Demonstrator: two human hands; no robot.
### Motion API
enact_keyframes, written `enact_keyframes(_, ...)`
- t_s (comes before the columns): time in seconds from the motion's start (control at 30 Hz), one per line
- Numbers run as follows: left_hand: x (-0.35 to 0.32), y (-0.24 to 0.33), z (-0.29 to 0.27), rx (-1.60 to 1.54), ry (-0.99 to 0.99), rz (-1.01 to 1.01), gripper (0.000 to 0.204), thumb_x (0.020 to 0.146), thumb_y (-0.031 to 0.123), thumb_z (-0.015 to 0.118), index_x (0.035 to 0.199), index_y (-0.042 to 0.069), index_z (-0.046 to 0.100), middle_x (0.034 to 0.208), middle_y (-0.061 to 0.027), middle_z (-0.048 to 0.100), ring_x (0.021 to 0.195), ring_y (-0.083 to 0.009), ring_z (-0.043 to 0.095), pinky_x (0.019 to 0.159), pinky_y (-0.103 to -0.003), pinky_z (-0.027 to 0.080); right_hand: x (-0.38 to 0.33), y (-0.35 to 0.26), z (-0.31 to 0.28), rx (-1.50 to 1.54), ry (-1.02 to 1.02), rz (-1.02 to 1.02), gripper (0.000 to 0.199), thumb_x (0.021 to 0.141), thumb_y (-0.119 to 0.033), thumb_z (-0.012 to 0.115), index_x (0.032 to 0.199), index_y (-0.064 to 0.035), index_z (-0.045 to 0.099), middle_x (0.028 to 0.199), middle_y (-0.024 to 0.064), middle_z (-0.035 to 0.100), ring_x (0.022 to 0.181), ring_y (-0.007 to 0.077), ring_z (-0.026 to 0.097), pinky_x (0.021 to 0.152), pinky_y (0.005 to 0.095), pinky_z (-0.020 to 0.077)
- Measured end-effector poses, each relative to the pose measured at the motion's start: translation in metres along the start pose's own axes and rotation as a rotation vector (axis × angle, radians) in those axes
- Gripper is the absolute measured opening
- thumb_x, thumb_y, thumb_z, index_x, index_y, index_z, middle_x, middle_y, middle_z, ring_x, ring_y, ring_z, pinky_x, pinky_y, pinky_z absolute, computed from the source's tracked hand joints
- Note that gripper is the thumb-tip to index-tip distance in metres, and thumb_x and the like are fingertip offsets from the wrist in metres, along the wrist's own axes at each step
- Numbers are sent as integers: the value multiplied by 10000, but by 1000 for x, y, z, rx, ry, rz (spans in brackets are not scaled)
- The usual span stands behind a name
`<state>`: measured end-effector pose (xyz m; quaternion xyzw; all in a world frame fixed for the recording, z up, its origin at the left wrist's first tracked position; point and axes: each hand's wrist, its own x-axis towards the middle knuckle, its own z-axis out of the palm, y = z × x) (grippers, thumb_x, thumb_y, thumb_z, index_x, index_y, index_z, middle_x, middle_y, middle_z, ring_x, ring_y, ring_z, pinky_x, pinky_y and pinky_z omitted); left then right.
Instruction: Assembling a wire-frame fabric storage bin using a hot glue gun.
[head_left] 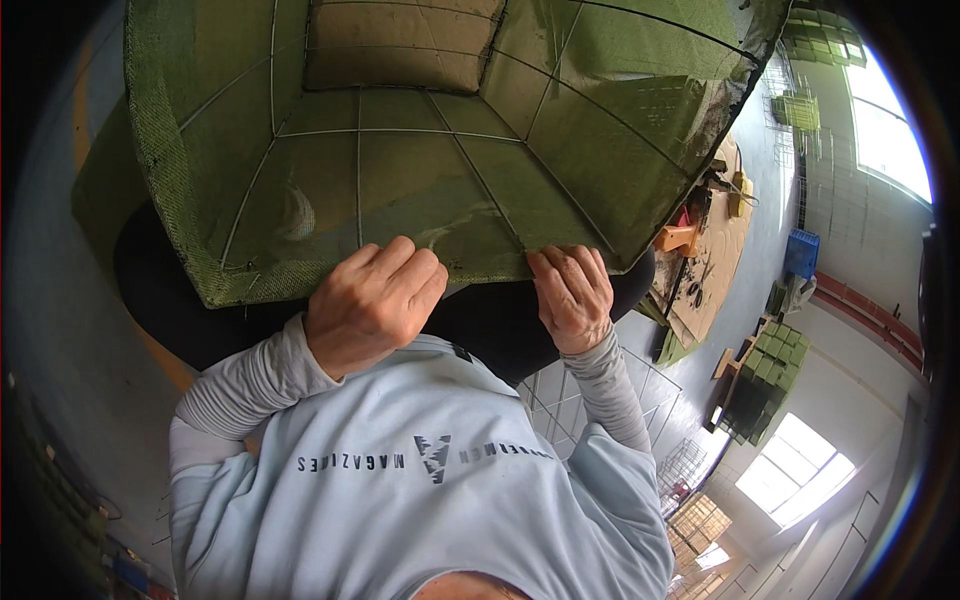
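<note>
Looking down now at a large green fabric-lined basket on a thin wire frame (420, 150), tipped so its open inside faces the camera, filling the far half of the scene and resting against the person's dark-clad lap (200, 300). Both hands are at its near rim. The left hand (372, 300) sits just left of centre, curled into a loose fist, knuckles up, its fingers folded over the near edge of the green lining where a wire rib comes down to the rim; the fingertips are tucked under, so whether it pinches wire or cloth I cannot tell. The right hand (572, 290) is just to the right of it, close but apart, fingers bent and pressed down onto the same rim, tips gripping the edge of the fabric at the basket's near-right corner. So the basket lies directly beyond both hands, its rim under their fingers, its body rising away from them. Grey long sleeves (250, 385) run back to a pale blue shirt (420, 500) in the near foreground. Off to the right, well away on the floor, flat brown cardboard pieces (715, 270), a blue plastic crate (802, 252) and a stack of green blocks (765, 375) near the bright windows
</note>
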<state>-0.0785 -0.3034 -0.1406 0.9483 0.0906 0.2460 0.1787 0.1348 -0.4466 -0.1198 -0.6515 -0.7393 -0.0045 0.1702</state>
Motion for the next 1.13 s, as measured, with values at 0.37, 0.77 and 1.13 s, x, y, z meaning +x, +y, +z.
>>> enact_keyframes(0.37,11,21,11,2,-25,-18,252,703,50,639,937,-41,654,789,-55,531,745,-194,549,619,-294,478,-6,-1,-1,8,-11,13,445,579,-20,677,1019,26,626,944,106,609,818,250,581,668,355,451)
enact_keyframes(0.77,23,7,12,60,90,-8,194,685,88,639,848,-16,623,753,-56,488,715,-199,518,596,-297,461,9,6,5,-86,121,-28,314,674,-90,653,970,12,626,942,99,614,823,230,598,660,336,446)
enact_keyframes(1.13,21,24,6,180,-45,13,259,781,108,661,1012,-8,649,834,-57,535,883,-210,581,851,-268,519,-9,7,-3,-80,52,15,347,736,-121,720,1064,-33,649,1092,111,663,1081,249,624,860,344,497)
